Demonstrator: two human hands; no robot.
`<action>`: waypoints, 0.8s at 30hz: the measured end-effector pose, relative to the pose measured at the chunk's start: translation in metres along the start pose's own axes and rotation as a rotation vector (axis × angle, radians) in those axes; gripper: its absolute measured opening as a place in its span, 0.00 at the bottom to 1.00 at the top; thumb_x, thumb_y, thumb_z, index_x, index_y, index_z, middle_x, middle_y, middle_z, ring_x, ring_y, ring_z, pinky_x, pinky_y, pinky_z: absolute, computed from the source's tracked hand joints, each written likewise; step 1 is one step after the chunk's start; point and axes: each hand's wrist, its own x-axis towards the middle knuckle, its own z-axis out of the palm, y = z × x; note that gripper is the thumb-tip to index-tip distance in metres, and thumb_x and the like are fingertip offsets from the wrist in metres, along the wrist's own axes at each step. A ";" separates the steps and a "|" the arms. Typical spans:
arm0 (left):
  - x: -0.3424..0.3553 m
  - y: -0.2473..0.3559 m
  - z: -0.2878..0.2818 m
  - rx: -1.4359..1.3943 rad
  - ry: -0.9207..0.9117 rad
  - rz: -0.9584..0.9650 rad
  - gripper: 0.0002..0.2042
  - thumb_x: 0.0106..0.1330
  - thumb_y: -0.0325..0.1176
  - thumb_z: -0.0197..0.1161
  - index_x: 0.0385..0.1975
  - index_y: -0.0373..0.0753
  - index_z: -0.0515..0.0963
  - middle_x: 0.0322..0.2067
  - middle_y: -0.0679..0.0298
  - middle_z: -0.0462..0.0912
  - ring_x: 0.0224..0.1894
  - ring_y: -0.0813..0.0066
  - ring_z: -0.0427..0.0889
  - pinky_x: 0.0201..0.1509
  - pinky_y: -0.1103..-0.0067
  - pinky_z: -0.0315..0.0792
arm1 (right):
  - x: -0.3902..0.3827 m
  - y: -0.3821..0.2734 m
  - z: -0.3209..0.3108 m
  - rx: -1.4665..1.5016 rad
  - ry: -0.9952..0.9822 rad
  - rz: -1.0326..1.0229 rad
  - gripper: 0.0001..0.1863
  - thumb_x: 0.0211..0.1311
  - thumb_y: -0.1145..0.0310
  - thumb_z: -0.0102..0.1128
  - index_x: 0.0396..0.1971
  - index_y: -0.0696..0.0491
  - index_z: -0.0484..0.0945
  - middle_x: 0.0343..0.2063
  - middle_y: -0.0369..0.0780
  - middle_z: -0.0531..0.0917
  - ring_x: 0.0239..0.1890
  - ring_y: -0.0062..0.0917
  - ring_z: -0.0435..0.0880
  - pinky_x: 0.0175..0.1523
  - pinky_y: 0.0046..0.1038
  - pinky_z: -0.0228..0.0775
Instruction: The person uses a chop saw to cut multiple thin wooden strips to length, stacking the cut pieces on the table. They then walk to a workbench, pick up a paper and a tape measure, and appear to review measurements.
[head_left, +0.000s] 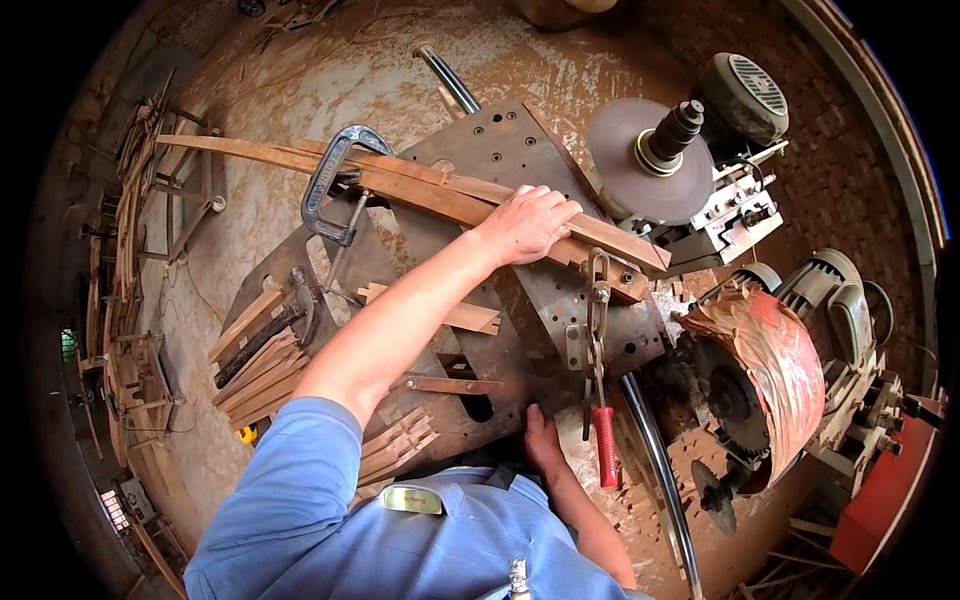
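Observation:
My left hand reaches across a dark metal machine table and presses down on a long curved wooden strip that runs from far left to the right. A grey C-clamp grips that strip at its left part. My right hand rests on the table's near edge, close to my blue shirt, fingers curled on the edge, holding nothing that I can see. A toggle clamp with a red handle stands just to the right of it.
A round disc with a black spindle sits at the back right. A saw blade under a red guard is at the right. Short wooden slats lie stacked at the left. Sawdust covers the floor. A wood rack stands far left.

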 end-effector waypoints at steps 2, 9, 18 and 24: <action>-0.002 -0.002 -0.001 0.013 -0.028 -0.008 0.16 0.62 0.32 0.59 0.50 0.40 0.72 0.43 0.59 0.78 0.50 0.59 0.74 0.55 0.66 0.65 | -0.004 -0.006 0.003 -0.047 0.051 -0.006 0.37 0.68 0.41 0.42 0.56 0.64 0.69 0.55 0.45 0.74 0.59 0.30 0.69 0.64 0.29 0.57; -0.010 -0.026 -0.030 0.095 -0.173 -0.051 0.30 0.57 0.48 0.63 0.54 0.33 0.70 0.48 0.52 0.76 0.53 0.56 0.72 0.59 0.65 0.65 | 0.025 -0.004 0.018 -0.101 -0.017 -0.033 0.34 0.68 0.48 0.46 0.64 0.59 0.60 0.64 0.46 0.65 0.68 0.35 0.59 0.71 0.30 0.46; -0.014 -0.028 -0.022 0.404 -0.042 0.055 0.38 0.41 0.57 0.73 0.45 0.34 0.71 0.37 0.57 0.77 0.44 0.61 0.77 0.51 0.69 0.70 | 0.042 0.017 0.030 -0.036 0.004 -0.086 0.37 0.66 0.48 0.49 0.65 0.59 0.57 0.65 0.47 0.63 0.70 0.34 0.56 0.72 0.30 0.43; -0.009 -0.035 -0.026 0.429 -0.042 0.071 0.36 0.40 0.56 0.73 0.44 0.34 0.72 0.35 0.57 0.77 0.42 0.61 0.77 0.49 0.69 0.71 | 0.057 0.030 0.038 -0.071 0.095 -0.138 0.39 0.62 0.49 0.54 0.64 0.62 0.57 0.62 0.52 0.66 0.68 0.38 0.60 0.70 0.33 0.49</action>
